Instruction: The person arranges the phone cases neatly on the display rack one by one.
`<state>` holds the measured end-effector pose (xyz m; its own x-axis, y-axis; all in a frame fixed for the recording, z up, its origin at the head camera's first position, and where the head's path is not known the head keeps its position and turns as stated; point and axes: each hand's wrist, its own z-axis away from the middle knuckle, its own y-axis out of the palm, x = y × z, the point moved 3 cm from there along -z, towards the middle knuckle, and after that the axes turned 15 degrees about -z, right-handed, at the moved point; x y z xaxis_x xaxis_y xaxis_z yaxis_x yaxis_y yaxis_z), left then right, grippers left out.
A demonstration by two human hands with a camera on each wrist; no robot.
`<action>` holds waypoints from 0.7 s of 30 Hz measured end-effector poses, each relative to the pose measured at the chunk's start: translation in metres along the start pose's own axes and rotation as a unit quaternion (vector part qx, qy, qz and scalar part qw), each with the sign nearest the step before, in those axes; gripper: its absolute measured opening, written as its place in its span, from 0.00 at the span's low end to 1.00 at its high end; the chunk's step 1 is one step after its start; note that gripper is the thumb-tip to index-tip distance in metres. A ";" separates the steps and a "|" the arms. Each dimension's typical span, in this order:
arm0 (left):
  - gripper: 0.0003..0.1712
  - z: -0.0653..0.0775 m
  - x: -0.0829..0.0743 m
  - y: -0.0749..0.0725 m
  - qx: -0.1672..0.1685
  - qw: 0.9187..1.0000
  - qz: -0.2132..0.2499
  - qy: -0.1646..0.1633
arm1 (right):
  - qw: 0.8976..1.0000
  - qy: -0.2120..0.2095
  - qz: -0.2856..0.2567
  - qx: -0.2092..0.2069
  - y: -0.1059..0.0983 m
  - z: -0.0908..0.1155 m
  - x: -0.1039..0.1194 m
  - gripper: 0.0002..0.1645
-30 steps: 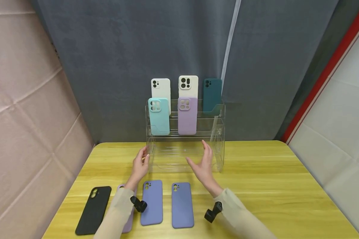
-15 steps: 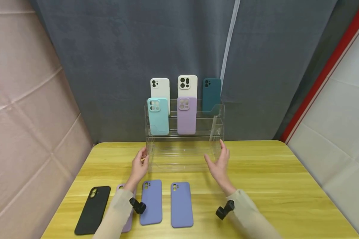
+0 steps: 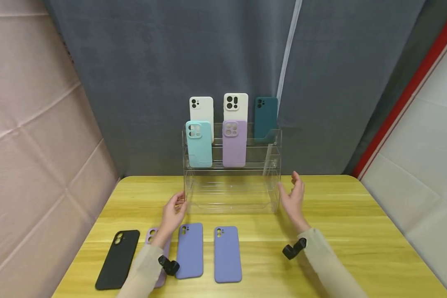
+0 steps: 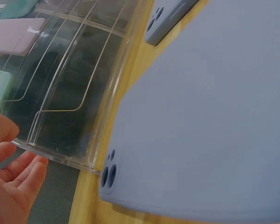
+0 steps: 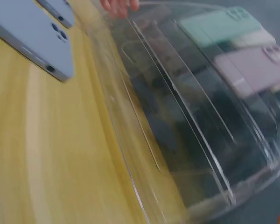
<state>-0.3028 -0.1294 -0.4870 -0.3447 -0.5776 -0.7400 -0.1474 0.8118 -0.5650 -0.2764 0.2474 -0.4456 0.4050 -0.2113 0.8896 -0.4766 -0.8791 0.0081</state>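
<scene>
A clear tiered display rack (image 3: 231, 208) stands at the back of the table, phone cases upright in its upper tiers. My left hand (image 3: 173, 212) is at the rack's left side, fingertips right at the edge of its wall; in the left wrist view the thumb and fingers (image 4: 30, 175) lie loosely apart there. Beside the right wall is my right hand (image 3: 293, 199), fingers spread and holding nothing. The middle tier carries a mint case (image 3: 199, 145) and a lilac case (image 3: 234, 145). Behind them stand a white case (image 3: 202, 108), a cream case (image 3: 236, 103) and a dark teal case (image 3: 265, 120).
Cases lie flat along the table's front: a black one (image 3: 117, 260), a lilac one (image 3: 152, 235) partly under my left forearm, and two periwinkle ones (image 3: 190, 250), the other periwinkle case (image 3: 228, 254) to the right. A grey curtain (image 3: 164, 62) hangs behind the table.
My right hand has moved right, from in front of the rack to outside its right wall. My left hand has stayed at the left wall, dipping slightly. The cases keep their places.
</scene>
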 end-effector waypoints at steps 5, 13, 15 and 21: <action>0.20 0.001 0.000 0.001 -0.001 1.000 0.008 -0.011 | 0.995 0.076 -0.044 0.043 -0.005 -0.014 -0.014 0.29; 0.20 0.002 0.000 0.000 0.005 1.000 0.005 -0.027 | 0.966 0.149 -0.128 0.169 -0.005 -0.031 -0.036 0.32; 0.20 0.002 -0.001 -0.001 0.006 1.000 0.006 -0.025 | 0.955 0.163 -0.160 0.190 -0.004 -0.033 -0.039 0.32; 0.21 0.008 -0.033 -0.012 0.019 0.999 0.001 -0.032 | 0.922 0.212 -0.222 0.237 -0.003 -0.038 -0.039 0.33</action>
<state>-0.2822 -0.1211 -0.4586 -0.2839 -0.5819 -0.7621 -0.1111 0.8094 -0.5767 -0.3206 0.2745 -0.4631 0.0892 0.3108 0.9463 0.0981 -0.9482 0.3022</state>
